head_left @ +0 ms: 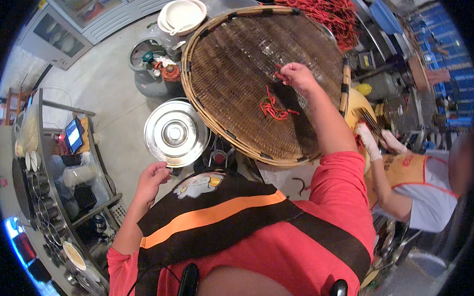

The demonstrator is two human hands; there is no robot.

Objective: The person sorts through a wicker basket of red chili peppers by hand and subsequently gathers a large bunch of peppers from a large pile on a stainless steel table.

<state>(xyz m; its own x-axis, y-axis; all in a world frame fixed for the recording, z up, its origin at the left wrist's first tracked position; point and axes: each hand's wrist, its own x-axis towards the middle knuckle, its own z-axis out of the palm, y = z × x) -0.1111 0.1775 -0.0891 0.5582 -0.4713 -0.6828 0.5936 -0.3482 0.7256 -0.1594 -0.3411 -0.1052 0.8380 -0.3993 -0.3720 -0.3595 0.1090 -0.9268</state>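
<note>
A large round woven bamboo tray (224,64) fills the space in front of me. Over its middle, my right hand (299,77) pinches a few red chili peppers (280,75) in the fingertips. Just below lies a small pile of red chili peppers (275,110) on the weave, next to the shadow of my arm. My left hand (153,182) hangs in front of my apron with loosely bent fingers and nothing in it. Beyond those fingers stands a pot with a round shiny metal lid (175,133).
A big heap of long red chilies (326,17) lies behind the tray. To the right, a co-worker's white-gloved hand (367,141) works close to the rim. A gas cylinder (150,78) and white basins (183,15) stand left of the tray. A metal shelf cart (75,220) is at far left.
</note>
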